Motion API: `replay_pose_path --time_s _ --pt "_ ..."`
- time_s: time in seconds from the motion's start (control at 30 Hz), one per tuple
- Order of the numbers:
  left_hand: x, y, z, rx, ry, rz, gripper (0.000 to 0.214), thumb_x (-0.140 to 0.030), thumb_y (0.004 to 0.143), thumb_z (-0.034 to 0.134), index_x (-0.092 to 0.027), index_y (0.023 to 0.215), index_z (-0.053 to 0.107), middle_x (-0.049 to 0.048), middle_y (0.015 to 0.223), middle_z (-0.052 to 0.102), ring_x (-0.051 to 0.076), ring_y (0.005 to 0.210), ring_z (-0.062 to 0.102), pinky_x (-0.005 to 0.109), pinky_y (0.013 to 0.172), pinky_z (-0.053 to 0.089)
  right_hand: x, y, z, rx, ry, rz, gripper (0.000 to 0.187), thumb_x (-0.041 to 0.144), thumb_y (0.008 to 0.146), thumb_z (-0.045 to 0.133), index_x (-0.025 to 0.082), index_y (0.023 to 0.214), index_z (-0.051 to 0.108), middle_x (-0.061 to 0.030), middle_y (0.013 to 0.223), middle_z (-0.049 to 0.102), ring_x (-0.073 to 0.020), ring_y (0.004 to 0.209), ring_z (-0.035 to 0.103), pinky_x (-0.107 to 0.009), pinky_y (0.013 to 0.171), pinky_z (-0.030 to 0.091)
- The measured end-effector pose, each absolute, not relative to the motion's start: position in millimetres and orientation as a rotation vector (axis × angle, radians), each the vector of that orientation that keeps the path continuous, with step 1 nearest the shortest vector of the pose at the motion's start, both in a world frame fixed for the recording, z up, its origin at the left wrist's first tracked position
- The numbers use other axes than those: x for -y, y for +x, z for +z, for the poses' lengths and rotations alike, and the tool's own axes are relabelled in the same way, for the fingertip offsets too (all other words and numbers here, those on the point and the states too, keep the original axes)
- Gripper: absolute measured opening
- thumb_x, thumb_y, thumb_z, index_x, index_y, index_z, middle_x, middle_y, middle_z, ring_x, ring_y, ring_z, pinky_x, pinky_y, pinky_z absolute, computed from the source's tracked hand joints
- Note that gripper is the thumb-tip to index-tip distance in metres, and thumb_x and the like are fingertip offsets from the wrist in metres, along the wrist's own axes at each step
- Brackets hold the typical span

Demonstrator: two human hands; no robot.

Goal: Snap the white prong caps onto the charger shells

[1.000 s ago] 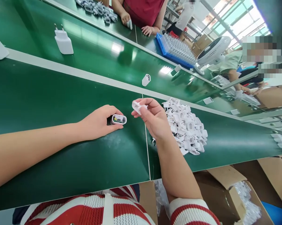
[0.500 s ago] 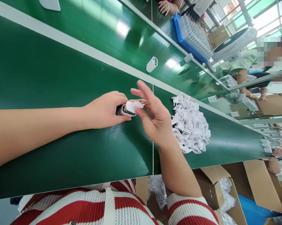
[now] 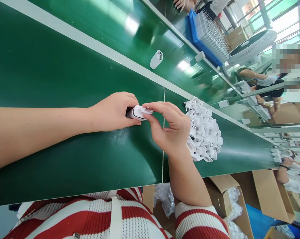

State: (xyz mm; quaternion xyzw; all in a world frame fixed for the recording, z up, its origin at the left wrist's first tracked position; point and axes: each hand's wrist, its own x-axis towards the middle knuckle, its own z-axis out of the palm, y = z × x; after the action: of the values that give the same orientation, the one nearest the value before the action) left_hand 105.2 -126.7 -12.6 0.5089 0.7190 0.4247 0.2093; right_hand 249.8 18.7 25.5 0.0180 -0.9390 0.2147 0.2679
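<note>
My left hand (image 3: 117, 111) is closed around a white charger housing (image 3: 133, 114), which points to the right above the green bench. A white plug cap with metal pins (image 3: 145, 111) sits against the housing's open end, and a thin dark gap shows between the two. My right hand (image 3: 168, 124) pinches this cap between thumb and index finger, by the pin side. Just right of that hand lies a heap of white plug caps (image 3: 205, 131), some with their pins showing. The inside of the housing is now mostly hidden by the cap.
Another white housing (image 3: 156, 59) rests on the shiny green conveyor belt (image 3: 110, 30) beyond the pale rail. A blue tray of pinned parts (image 3: 207, 38) and a fan (image 3: 253, 46) are farther back. Cardboard boxes (image 3: 271, 196) stand below the bench at right. Other people sit across the line.
The plug cap has moved from tilted over the housing's opening to lined up against it. My right fingers have closed onto the cap. The housing on the belt has shifted left in view.
</note>
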Motion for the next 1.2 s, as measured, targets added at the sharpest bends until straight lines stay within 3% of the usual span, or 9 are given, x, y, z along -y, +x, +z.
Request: replay_pose_path --time_s 0.57,0.83,0.97,1.1,1.13,1.2 --pt "125.7 106.8 -14.7 -2.025 1.368 1.216 0.027 -0.049 0.077 0.071 -0.023 0.085 0.075 0.0030 0.095 0.069 0.025 0.091 0.067 0.033 0.071 0.048 -8.9 249.1 26.4 2.585 -0.051 0.410 0.031 0.007 0.094 0.058 0.029 0.105 0.077 0.0000 0.095 0.077 -0.0151 0.081 0.073 -0.026 0.073 0.059" --pt "126.9 108.3 -14.0 -2.011 1.364 1.244 0.025 -0.045 0.079 0.073 -0.022 0.087 0.075 0.0027 0.098 0.071 0.025 0.094 0.067 0.034 0.076 0.051 -0.9 250.3 24.8 2.656 -0.112 0.122 0.033 0.007 0.093 0.054 0.027 0.106 0.077 0.0007 0.093 0.074 -0.0123 0.069 0.066 -0.027 0.053 0.041" --pt "129.0 114.2 -11.1 -1.965 1.379 1.287 0.034 -0.045 0.080 0.075 -0.022 0.104 0.073 0.0027 0.104 0.073 0.024 0.097 0.067 0.035 0.082 0.052 -3.4 249.9 25.0 2.694 -0.121 0.363 0.034 0.012 0.097 0.053 0.029 0.117 0.073 0.0006 0.105 0.075 -0.0136 0.084 0.070 -0.025 0.063 0.049" --pt "124.9 102.4 -0.5 -1.965 1.220 1.244 0.043 -0.053 0.081 0.075 -0.022 0.111 0.071 0.0010 0.097 0.074 0.021 0.084 0.067 0.031 0.075 0.051 -29.9 260.4 46.2 2.730 -0.117 0.657 0.059 0.029 0.097 0.064 0.028 0.152 0.045 -0.0059 0.136 0.068 -0.0229 0.117 0.068 -0.033 0.084 0.058" --pt "122.5 92.0 3.5 -2.049 1.173 1.242 0.044 -0.054 0.079 0.077 -0.021 0.108 0.072 0.0006 0.095 0.074 0.020 0.082 0.065 0.031 0.074 0.050 -41.5 266.0 53.6 2.742 -0.196 0.606 0.062 0.032 0.095 0.068 0.026 0.152 0.044 -0.0087 0.141 0.065 -0.0263 0.124 0.064 -0.037 0.088 0.058" --pt "117.0 60.8 12.4 -2.297 1.096 1.271 0.046 -0.054 0.078 0.077 -0.019 0.107 0.072 -0.0003 0.096 0.073 0.018 0.081 0.062 0.030 0.075 0.047 -67.5 277.5 66.1 2.805 -0.504 0.335 0.047 0.033 0.089 0.075 0.022 0.132 0.059 -0.0123 0.140 0.063 -0.0326 0.128 0.060 -0.044 0.093 0.056"
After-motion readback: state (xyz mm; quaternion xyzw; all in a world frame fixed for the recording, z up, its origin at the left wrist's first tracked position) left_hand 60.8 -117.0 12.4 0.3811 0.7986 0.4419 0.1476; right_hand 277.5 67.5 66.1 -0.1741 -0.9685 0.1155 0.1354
